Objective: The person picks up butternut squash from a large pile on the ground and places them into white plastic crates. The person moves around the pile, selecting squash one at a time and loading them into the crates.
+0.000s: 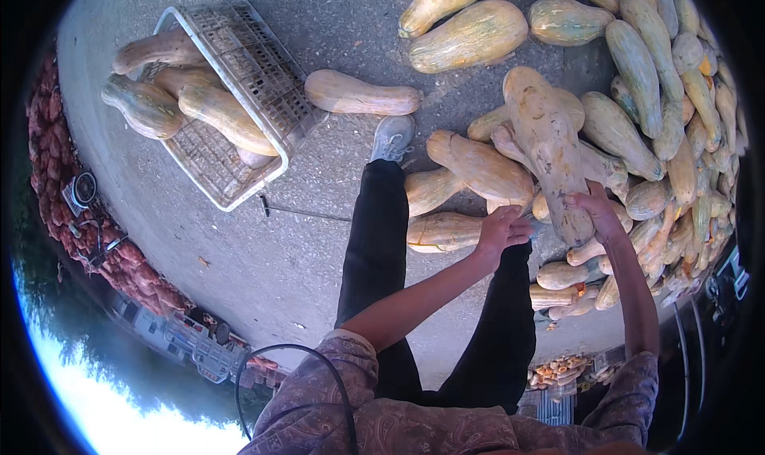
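Note:
My right hand grips the narrow lower end of a long tan squash, thumb on top, over the edge of a large squash pile. My left hand holds nothing, its fingers apart, above a squash with a yellow-marked rim and close to my knee. Another ridged squash lies just beyond it. At the left a white plastic crate rests tilted on the pavement with several squashes in its open side. One squash lies on the ground between the crate and the pile, by my shoe.
The squash pile spreads along the right, with large squashes at the top. A thin rod with a hooked end lies by my leg. Red mesh sacks line the far left edge, and vehicles stand beyond.

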A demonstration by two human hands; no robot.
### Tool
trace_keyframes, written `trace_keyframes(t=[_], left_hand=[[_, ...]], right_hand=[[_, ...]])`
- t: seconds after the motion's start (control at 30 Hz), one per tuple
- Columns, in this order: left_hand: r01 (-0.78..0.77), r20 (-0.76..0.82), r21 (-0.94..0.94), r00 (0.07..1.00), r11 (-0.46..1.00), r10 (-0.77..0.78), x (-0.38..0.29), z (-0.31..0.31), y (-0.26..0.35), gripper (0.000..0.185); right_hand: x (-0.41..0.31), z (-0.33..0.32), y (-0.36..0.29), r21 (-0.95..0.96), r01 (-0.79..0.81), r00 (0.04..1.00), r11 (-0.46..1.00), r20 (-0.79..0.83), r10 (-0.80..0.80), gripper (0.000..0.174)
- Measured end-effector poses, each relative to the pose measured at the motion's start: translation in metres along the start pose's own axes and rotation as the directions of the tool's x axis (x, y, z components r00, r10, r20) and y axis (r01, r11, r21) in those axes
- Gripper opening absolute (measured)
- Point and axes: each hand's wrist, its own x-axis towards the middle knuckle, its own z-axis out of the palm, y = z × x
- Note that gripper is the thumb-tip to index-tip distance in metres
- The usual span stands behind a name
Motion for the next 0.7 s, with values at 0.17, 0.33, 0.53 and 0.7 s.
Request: trace_keyframes(t=[0.17,0.33,0.53,0.7], left_hand=[[-0.133,0.190,-0.344,0.960,0.930,0.207,0.016,-0.021,-0.047,0.036],[-0.270,0.192,-0.452,0.901,0.850,0.389,0.030,-0.028,-0.054,0.037],[0.017,0.059,-0.236,0.998,0.972,-0.003,0.006,-0.009,0.010,0.042],[-0.052,0.095,-0.234,0.993,0.971,0.076,-0.016,-0.011,0.039,0.042]], right_hand=[[-0.002,0.133,-0.024,-0.143,-0.133,0.954,0.981,0.250,0.165,0.065],[0.039,0.248,-0.029,-0.205,0.161,0.771,0.965,0.637,0.007,0.076],[0.082,0.437,-0.022,-0.143,0.092,0.730,0.985,0.682,0.031,0.054],[0.113,0.522,0.021,-0.041,0.175,0.793,0.984,0.598,-0.116,0.070]])
